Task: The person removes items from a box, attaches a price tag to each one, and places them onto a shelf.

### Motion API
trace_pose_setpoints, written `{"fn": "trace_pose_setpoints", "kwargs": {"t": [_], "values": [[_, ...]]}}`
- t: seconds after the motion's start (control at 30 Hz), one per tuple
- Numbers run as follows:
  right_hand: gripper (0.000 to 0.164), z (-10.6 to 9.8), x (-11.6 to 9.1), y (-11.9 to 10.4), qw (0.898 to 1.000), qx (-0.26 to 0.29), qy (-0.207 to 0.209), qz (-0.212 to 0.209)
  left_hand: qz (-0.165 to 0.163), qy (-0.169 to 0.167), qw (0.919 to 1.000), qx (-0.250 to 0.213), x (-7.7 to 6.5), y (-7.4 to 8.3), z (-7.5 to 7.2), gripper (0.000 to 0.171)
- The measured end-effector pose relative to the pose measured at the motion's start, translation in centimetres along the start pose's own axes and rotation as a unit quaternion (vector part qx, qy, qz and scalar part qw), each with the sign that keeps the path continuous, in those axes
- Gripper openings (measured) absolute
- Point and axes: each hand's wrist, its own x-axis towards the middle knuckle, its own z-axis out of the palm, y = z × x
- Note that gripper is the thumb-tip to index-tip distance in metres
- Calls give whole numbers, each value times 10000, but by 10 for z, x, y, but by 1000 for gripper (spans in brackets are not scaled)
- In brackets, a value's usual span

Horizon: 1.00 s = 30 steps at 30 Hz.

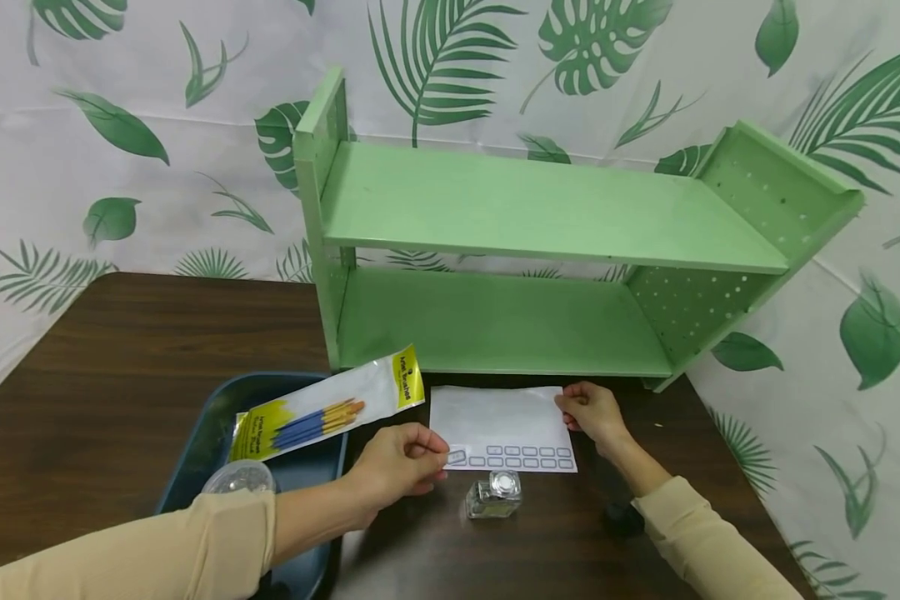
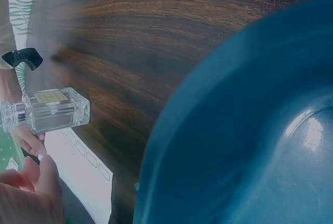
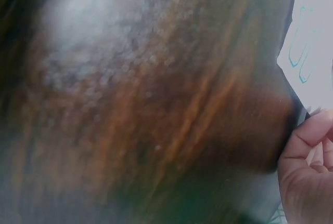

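Observation:
A white sheet of labels [image 1: 495, 417] lies on the table in front of the shelf, with rows of small outlined rectangles along its near edge. My right hand [image 1: 591, 412] pinches the sheet's right edge near the far corner. At the near left corner, my left hand [image 1: 401, 465] pinches a small label [image 1: 457, 457] between thumb and index finger; it sits tilted against the printed rows. Just in front of the sheet stands a square glass bottle [image 1: 493, 495] with a clear cap. In the left wrist view, the left fingertips [image 2: 48, 174] appear beside the bottle [image 2: 57, 110].
A green two-tier shelf [image 1: 506, 325] stands at the back of the dark wooden table [image 1: 157, 333]. To the left, a dark blue tray [image 1: 217, 408] holds a packet of artist brushes [image 1: 330, 408] across its rim and a clear round lid or cup [image 1: 240, 477], partly behind the left sleeve.

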Motion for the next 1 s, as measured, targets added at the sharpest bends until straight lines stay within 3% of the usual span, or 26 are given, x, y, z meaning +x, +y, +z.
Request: {"fn": "trace_pose_setpoints", "kwargs": {"t": [0.33,0.67,0.83,1.0], "values": [[22,4,2,-1,9999,-86,64,-29,-28,-42,10000,-41,1,-3,1,14],[26,-9,-11,-1,9994,-211,252,-116,72,-156,9997,-158,3,-2,3,14],[20,-8,-37,-17,9976,-19,364,-592,296,-225,9989,-296,5,2,4,14],[18,7,-72,-45,9895,467,-32,-1366,490,-289,9976,-390,5,9,8,15]]}}
